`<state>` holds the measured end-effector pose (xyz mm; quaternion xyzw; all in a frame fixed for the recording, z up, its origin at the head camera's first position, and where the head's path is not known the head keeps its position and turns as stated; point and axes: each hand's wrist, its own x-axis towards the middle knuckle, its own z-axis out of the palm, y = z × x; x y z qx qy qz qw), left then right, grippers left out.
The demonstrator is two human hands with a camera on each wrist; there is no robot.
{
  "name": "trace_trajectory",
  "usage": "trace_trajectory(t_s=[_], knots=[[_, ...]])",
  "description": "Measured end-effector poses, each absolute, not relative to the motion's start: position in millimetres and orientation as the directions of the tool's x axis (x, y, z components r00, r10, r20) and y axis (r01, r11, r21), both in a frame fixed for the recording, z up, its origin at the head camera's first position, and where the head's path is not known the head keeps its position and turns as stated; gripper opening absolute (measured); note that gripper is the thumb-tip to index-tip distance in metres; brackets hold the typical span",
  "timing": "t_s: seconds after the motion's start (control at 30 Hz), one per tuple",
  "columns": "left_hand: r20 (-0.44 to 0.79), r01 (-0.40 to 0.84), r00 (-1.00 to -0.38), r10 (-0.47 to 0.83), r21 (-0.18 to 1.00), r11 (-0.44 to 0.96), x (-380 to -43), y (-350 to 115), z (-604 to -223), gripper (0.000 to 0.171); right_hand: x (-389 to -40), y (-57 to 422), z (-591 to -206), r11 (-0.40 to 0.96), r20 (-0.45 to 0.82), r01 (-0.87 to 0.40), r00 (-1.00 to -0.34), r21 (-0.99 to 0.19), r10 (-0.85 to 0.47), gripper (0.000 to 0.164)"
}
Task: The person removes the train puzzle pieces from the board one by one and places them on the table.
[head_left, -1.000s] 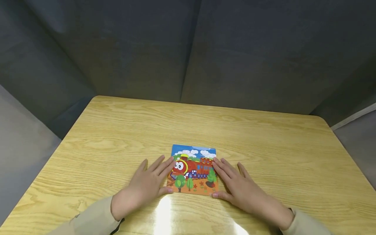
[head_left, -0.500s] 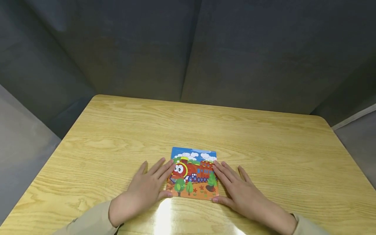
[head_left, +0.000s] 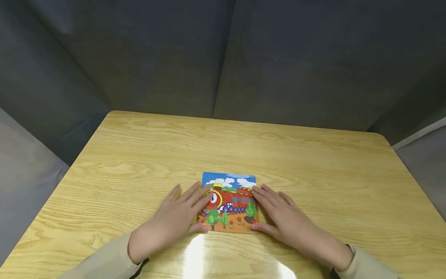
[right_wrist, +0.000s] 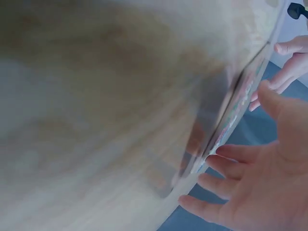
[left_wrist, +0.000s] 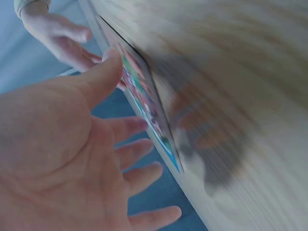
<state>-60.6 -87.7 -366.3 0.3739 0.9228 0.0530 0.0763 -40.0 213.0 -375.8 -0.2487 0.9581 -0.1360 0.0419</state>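
Observation:
A square jigsaw puzzle (head_left: 230, 201) with a cartoon red train, trees and a blue sky lies flat at the front middle of the table. On its left side is my left hand (head_left: 170, 217), fingers straight and spread. Its fingertips overlap the train's face, and the thumb is at the lower left corner. My right hand (head_left: 287, 217) mirrors it at the right side, fingertips at the edge and thumb by the lower right corner. In the left wrist view the puzzle (left_wrist: 144, 91) shows edge-on as a thin board beside the left palm (left_wrist: 62, 154).
The wood-grain table (head_left: 139, 155) extends beyond the puzzle on all sides. Dark grey cloth panels (head_left: 174, 58) stand behind its far edge, with paler ones at the left and right. Light glares off the tabletop (head_left: 193, 255) near the front.
My left fingers have slid slightly right over the puzzle and now cover one of the train's eyes. The right hand keeps its place at the right edge.

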Motion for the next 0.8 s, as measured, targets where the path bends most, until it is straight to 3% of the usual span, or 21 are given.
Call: trace_trajectory(t_s=[0.23, 0.43, 0.8], knots=[[-0.077, 0.746, -0.645, 0.760, 0.153, 0.648, -71.8, -57.8, -370.2, 0.075, -71.2, 207.7, -374.0, 0.769, 0.122, -0.418, -0.902, -0.485, -0.413, 0.048], [-0.105, 0.761, -0.630, 0.770, 0.115, 0.638, -76.8, -41.6, -372.5, 0.071, -95.3, 201.2, -375.2, 0.680, 0.091, -0.283, -0.948, -0.677, -0.304, 0.032], [-0.155, 0.743, -0.645, 0.748, 0.100, 0.661, -77.2, -33.5, -369.8, 0.066, -113.7, 194.4, -374.8, 0.692, -0.051, -0.125, -0.972, -0.711, -0.228, 0.026]])
